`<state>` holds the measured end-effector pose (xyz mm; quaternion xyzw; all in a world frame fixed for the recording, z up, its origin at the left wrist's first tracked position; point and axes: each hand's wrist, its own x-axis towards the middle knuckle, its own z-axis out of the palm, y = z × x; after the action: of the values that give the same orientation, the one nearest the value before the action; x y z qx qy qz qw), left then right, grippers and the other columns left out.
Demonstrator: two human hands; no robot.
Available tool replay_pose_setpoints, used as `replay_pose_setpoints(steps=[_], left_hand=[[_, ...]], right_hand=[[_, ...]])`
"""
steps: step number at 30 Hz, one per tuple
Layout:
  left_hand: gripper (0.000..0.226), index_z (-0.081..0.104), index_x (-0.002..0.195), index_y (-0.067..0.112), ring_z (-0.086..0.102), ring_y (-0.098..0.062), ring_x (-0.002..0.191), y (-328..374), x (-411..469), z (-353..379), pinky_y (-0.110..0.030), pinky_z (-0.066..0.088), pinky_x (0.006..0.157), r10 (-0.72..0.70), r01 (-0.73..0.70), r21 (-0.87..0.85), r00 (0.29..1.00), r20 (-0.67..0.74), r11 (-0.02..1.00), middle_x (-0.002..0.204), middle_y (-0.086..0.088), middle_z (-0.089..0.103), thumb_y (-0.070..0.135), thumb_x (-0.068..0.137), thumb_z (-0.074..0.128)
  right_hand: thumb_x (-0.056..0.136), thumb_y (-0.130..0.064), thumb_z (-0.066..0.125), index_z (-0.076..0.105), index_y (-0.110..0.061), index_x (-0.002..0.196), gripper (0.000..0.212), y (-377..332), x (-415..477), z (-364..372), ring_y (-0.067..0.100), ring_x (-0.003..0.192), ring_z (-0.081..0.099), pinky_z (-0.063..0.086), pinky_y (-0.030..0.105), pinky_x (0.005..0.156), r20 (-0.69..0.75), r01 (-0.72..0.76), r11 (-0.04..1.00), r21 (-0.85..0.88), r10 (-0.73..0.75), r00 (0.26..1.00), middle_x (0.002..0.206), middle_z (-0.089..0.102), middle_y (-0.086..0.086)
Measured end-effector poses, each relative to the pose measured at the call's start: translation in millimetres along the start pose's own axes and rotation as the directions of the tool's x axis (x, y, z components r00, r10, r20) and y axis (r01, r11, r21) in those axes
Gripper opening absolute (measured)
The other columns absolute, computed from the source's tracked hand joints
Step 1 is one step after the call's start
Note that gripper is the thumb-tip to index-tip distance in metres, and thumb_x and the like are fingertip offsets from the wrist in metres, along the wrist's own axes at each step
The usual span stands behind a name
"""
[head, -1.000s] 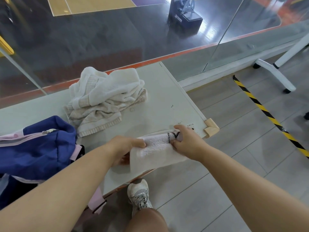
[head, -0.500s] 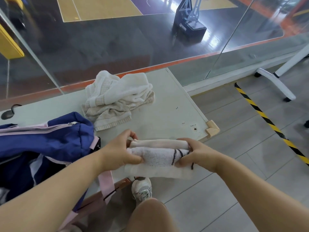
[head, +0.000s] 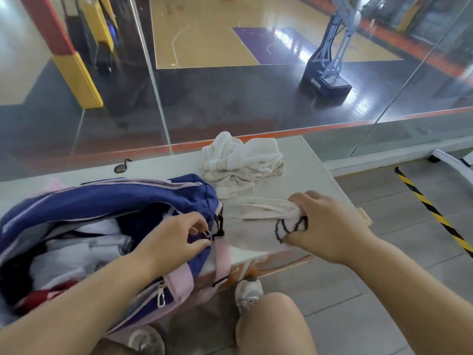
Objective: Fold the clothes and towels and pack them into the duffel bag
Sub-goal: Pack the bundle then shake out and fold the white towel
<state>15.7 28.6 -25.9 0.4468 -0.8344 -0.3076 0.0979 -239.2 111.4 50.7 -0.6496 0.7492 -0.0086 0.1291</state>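
A navy duffel bag (head: 122, 198) with pink trim lies open on the left of the white table (head: 309, 170), with white and red clothes inside. My left hand (head: 174, 239) pinches the bag's near rim by the zipper end and the black strap clip. My right hand (head: 325, 226) grips a folded white towel (head: 258, 229) with a black stitched mark, held just above the table's front edge beside the bag. A crumpled heap of cream towels (head: 240, 165) rests behind it.
A glass wall (head: 230, 103) runs along the far side of the table. A beige corner guard (head: 364, 217) caps the table's right corner. Yellow-black tape (head: 432, 211) crosses the tiled floor at right, near a white stand leg (head: 453, 162). My knee and shoes show below.
My left hand let go of the folded towel and took hold of the bag's rim. My right hand alone now holds the towel. The view swung left and up.
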Motion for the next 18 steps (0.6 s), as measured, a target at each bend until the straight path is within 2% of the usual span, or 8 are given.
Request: replay_pose_setpoints(steps=[2, 4, 8, 11, 13, 16, 18], left_hand=[[0.012, 0.061, 0.089, 0.027, 0.060, -0.001, 0.080, -16.3, -24.3, -20.1, -0.021, 0.050, 0.076, -0.011, 0.014, 0.049, 0.998, -0.061, 0.999, 0.087, 0.012, 0.066, 0.029, 0.081, 0.070], [0.009, 0.060, 0.084, 0.028, 0.059, -0.001, 0.076, -36.5, -48.3, -38.5, -0.017, 0.046, 0.070, -0.060, 0.069, 0.082, 0.992, -0.109, 0.994, 0.082, 0.014, 0.064, 0.029, 0.082, 0.068], [0.009, 0.061, 0.086, 0.029, 0.060, -0.007, 0.074, -90.9, -92.4, -67.3, -0.027, 0.047, 0.072, -0.193, 0.228, 0.197, 0.964, -0.182, 0.954, 0.083, 0.010, 0.067, 0.038, 0.085, 0.060], [0.020, 0.064, 0.091, 0.023, 0.063, -0.021, 0.081, -130.6, -118.0, -82.6, -0.033, 0.047, 0.070, -0.263, 0.337, 0.341, 0.933, -0.245, 0.877, 0.089, 0.002, 0.069, 0.038, 0.083, 0.053], [0.016, 0.066, 0.091, 0.024, 0.065, -0.027, 0.083, -150.3, -129.8, -94.0, -0.035, 0.049, 0.068, -0.314, 0.406, 0.434, 0.910, -0.270, 0.804, 0.092, 0.001, 0.070, 0.032, 0.082, 0.054], [0.012, 0.070, 0.074, 0.021, 0.063, -0.029, 0.068, -166.1, -141.3, -102.9, -0.039, 0.053, 0.057, -0.295, 0.383, 0.620, 0.924, -0.244, 0.685, 0.076, -0.002, 0.067, 0.031, 0.070, 0.064], [0.018, 0.070, 0.071, 0.018, 0.054, -0.032, 0.069, -167.4, -147.4, -103.4, -0.041, 0.050, 0.055, -0.263, 0.405, 0.673, 0.914, -0.308, 0.619, 0.077, -0.008, 0.058, 0.028, 0.058, 0.077]], right_hand=[[0.073, -0.050, 0.064, 0.046, -0.032, 0.123, 0.056, -20.3, -3.8, -9.2, 0.018, 0.093, 0.052, 0.039, 0.028, 0.064, -0.064, -0.006, 1.000, -0.002, 0.006, 0.998, 0.109, 0.055, -0.009], [0.073, -0.049, 0.067, 0.048, -0.030, 0.120, 0.054, -41.3, -6.6, -16.4, 0.019, 0.092, 0.053, 0.043, 0.031, 0.069, -0.146, 0.014, 0.998, 0.066, -0.004, 0.989, 0.109, 0.056, -0.008], [0.070, -0.044, 0.073, 0.051, -0.031, 0.121, 0.057, -87.4, -4.3, -17.4, 0.015, 0.091, 0.050, 0.038, 0.030, 0.073, -0.273, 0.126, 0.968, 0.216, -0.064, 0.960, 0.108, 0.053, -0.013], [0.067, -0.037, 0.078, 0.054, -0.029, 0.121, 0.060, -121.1, 3.4, -4.3, 0.015, 0.095, 0.052, 0.037, 0.027, 0.075, -0.333, 0.249, 0.924, 0.290, -0.147, 0.932, 0.111, 0.055, -0.012], [0.067, -0.036, 0.079, 0.055, -0.028, 0.122, 0.061, -141.6, 9.6, 8.8, 0.009, 0.097, 0.048, 0.037, 0.022, 0.077, -0.333, 0.327, 0.891, 0.314, -0.219, 0.917, 0.111, 0.055, -0.013], [0.070, -0.035, 0.079, 0.053, -0.032, 0.123, 0.059, -168.8, 19.7, 30.1, 0.002, 0.100, 0.043, 0.033, 0.006, 0.078, -0.272, 0.397, 0.846, 0.356, -0.313, 0.910, 0.110, 0.050, -0.019], [0.071, -0.036, 0.078, 0.051, -0.037, 0.122, 0.058, -183.3, 27.6, 44.9, 0.003, 0.106, 0.045, 0.037, 0.010, 0.087, -0.203, 0.430, 0.824, 0.370, -0.380, 0.902, 0.116, 0.050, -0.021]])
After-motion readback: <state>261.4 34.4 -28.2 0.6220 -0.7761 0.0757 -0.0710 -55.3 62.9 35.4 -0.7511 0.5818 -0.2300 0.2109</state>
